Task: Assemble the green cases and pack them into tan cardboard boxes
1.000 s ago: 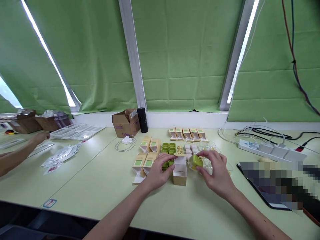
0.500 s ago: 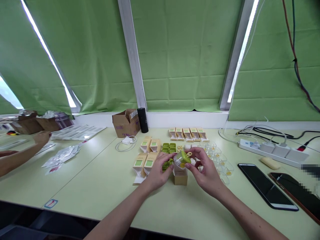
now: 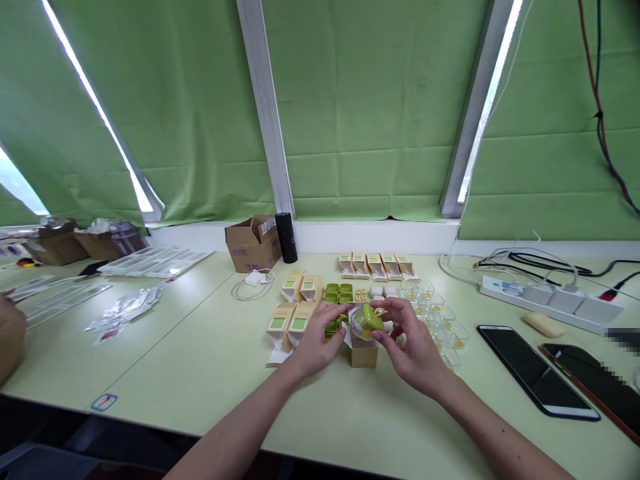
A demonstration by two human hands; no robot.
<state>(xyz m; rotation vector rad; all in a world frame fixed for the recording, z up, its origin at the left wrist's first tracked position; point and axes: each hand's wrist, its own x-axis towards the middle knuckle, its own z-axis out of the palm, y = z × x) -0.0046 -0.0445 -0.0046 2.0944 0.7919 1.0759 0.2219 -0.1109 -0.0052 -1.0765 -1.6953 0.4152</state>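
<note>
A small clear container with a green lid and a pale loop (image 3: 370, 320) is tilted over a small brown cardboard box (image 3: 363, 356) standing on the table. My right hand (image 3: 411, 341) is closed on the container, thumb and fingers at its lid side. With fingers bent round the upper left of the box, by its white inner flap, my left hand (image 3: 320, 339) steadies it; its fingertips reach the container, partly hidden. Green lids (image 3: 339, 293) lie behind my left hand. Several clear cups (image 3: 447, 327) with yellow spots sit to the right of my right hand.
Several boxes with green windows (image 3: 377, 267) line the back, others (image 3: 289, 323) stand left. A phone (image 3: 537, 372) and a power strip (image 3: 543, 303) lie right. Left are silver packets (image 3: 127, 308), an open carton (image 3: 253, 247), a black cylinder (image 3: 285, 238) and a co-worker's hand (image 3: 10, 337).
The green-lidded container has tipped slightly and sits a little lower against the box opening. At far left, the co-worker's arm has drawn back toward the edge of view.
</note>
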